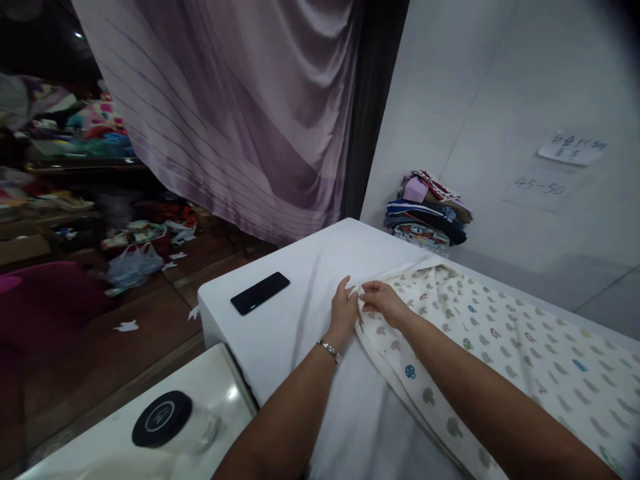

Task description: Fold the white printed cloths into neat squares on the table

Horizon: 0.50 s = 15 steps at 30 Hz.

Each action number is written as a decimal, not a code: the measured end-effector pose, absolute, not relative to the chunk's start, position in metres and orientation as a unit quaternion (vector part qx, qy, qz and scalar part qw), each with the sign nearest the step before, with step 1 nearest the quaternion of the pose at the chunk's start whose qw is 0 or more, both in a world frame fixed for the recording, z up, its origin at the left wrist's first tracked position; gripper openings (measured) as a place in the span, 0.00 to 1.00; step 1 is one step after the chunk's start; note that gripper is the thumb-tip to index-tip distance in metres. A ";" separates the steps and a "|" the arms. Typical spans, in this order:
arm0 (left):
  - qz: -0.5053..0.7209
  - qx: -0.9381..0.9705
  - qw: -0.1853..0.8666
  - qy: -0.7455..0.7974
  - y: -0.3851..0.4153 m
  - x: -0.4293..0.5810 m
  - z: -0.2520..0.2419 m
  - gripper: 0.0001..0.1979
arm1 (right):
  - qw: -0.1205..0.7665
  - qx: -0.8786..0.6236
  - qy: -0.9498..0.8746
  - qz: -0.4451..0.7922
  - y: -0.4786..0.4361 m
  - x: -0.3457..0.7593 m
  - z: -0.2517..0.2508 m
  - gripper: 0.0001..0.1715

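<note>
The fingertips of the left hand (343,312) were partly hidden by fabric, and the patterned cloth (493,333) was cut off at the frame's edge and crossed by the right forearm. White, slightly creased, it was printed with grey and coloured mushroom-like shapes. It was spread over the white sheet (305,320), its corner pinched between the left hand and the right hand (384,302).

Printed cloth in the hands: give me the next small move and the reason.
Probably the right hand should ease the corner of the printed cloth out flat. It pinches that corner, which looks bunched, with the left hand close against it, while the rest in view lies spread, with some creases, over the white surface.
</note>
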<state>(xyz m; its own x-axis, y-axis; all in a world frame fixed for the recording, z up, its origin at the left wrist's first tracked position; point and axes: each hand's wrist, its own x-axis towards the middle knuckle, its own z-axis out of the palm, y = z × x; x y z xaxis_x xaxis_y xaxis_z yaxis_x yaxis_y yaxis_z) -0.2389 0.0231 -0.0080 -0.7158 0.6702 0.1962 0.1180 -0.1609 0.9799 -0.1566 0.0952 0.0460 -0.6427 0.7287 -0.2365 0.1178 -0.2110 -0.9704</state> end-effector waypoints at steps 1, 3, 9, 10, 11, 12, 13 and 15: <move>0.696 0.308 0.208 0.615 0.023 -0.239 -0.006 0.24 | 0.224 -0.363 -0.584 0.690 0.094 -0.159 0.045 0.14; 0.706 0.280 0.225 0.610 0.023 -0.241 -0.002 0.23 | 0.226 -0.373 -0.581 0.687 0.091 -0.161 0.044 0.15; 0.731 0.235 0.239 0.594 0.024 -0.241 -0.002 0.24 | 0.231 -0.380 -0.573 0.688 0.086 -0.166 0.043 0.15; 0.733 0.242 0.239 0.588 0.024 -0.241 -0.003 0.24 | 0.240 -0.375 -0.565 0.695 0.086 -0.167 0.043 0.14; 0.735 0.248 0.240 0.584 0.025 -0.241 -0.003 0.25 | 0.247 -0.371 -0.558 0.700 0.086 -0.167 0.042 0.14; 0.734 0.253 0.244 0.581 0.025 -0.240 -0.003 0.25 | 0.252 -0.368 -0.552 0.705 0.086 -0.168 0.042 0.14; 0.733 0.256 0.248 0.580 0.025 -0.239 -0.004 0.25 | 0.255 -0.366 -0.547 0.708 0.086 -0.169 0.041 0.14; 0.729 0.261 0.247 0.582 0.025 -0.238 -0.004 0.26 | 0.259 -0.363 -0.541 0.713 0.086 -0.169 0.040 0.15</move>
<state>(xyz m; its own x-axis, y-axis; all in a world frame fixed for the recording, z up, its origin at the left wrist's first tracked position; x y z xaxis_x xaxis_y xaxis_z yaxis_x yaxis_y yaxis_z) -0.2383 0.0245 -0.0037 -0.7416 0.6642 0.0939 -0.0557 -0.2004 0.9781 -0.1691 0.0863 0.0401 -0.6020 0.7623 -0.2377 0.0238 -0.2805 -0.9596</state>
